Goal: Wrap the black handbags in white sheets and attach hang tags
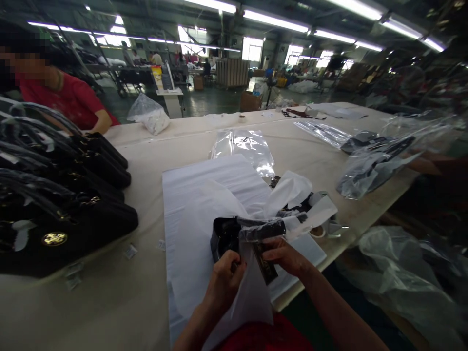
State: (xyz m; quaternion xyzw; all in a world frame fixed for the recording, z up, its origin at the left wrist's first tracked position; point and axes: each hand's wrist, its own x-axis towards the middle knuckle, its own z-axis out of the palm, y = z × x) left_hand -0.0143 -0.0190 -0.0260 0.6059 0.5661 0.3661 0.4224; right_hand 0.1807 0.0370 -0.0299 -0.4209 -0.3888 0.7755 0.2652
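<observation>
A black bag (224, 236) lies on white tissue paper (190, 204) on the table, with its wrapped black handle (262, 230) stretching to the right. My left hand (227, 274) is closed at the bag's near edge, pinching something too small to make out beside a hanging tissue sheet (252, 295). My right hand (281, 256) is closed around the edge of a dark card with gold print (268, 269), just below the wrapped handle. More crumpled tissue (290, 190) rises behind the handle.
Several black handbags (91, 219) crowd the left side. Clear plastic sleeves (243, 146) lie beyond the paper. A roll of tape (317, 231) sits at the right, with a plastic-wrapped item (373, 165) farther over. A person in red (76, 100) is at the far left.
</observation>
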